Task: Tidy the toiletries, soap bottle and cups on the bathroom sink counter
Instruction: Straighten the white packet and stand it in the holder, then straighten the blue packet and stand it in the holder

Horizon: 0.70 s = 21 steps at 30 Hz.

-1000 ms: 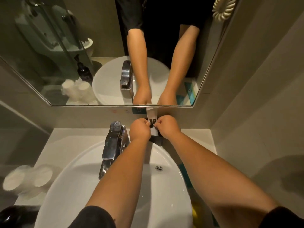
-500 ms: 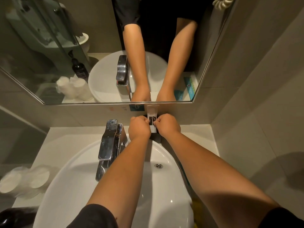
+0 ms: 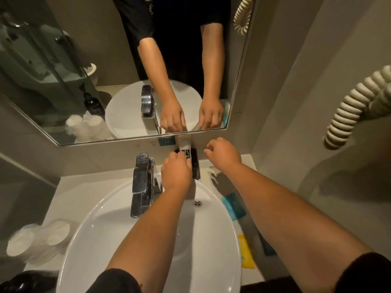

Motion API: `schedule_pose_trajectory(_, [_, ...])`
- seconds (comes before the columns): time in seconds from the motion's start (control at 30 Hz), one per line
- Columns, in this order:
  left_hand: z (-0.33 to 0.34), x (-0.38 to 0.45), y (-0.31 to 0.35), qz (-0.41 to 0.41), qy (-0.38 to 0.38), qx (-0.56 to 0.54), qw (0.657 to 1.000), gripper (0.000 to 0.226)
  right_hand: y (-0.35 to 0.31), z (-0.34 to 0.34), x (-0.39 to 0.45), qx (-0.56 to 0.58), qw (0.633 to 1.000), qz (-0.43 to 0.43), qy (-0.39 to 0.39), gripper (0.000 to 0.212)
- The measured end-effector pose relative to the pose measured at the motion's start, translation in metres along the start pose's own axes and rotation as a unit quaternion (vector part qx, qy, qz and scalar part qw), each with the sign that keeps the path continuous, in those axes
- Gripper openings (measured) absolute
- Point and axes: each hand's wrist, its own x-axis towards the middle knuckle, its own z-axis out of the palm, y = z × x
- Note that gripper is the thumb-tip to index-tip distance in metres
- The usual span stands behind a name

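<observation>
Two hands at the counter back edge. Left hand: fingers pinched on a white-and-black toiletry packet standing upright against the wall, in a dark holder. Right hand: loosely curled, holding nothing, just beside it. Remaining, by estimate: teal sachet and yellow sachet loose right of the basin; wrapped cups at left. Roughly early to midway.
</observation>
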Motion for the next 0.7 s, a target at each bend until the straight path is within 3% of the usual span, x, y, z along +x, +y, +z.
schedule_pose_trajectory(0.1, [-0.002,-0.018,0.006,0.093,-0.010,0.021,0.995,0.030,0.015,-0.021,-0.025,-0.042,0.999,0.013,0.016,0.025])
schedule_pose_trajectory(0.27, [0.000,-0.046,0.031,0.155,-0.064,-0.002,0.986,0.030,0.043,-0.042,-0.080,-0.056,0.994,0.084,0.051,0.025])
schedule_pose_trajectory(0.43, [0.017,-0.088,0.060,0.219,-0.149,0.006,0.964,0.029,0.079,-0.036,-0.146,-0.043,0.980,0.196,0.012,0.023])
schedule_pose_trajectory(0.57, [0.038,-0.118,0.078,0.225,-0.223,0.004,0.948,0.025,0.101,-0.020,-0.188,-0.026,0.966,0.258,-0.023,0.021])
schedule_pose_trajectory(0.7, [0.054,-0.130,0.098,0.167,-0.271,0.004,0.948,0.022,0.116,-0.003,-0.205,-0.003,0.955,0.295,-0.040,0.030])
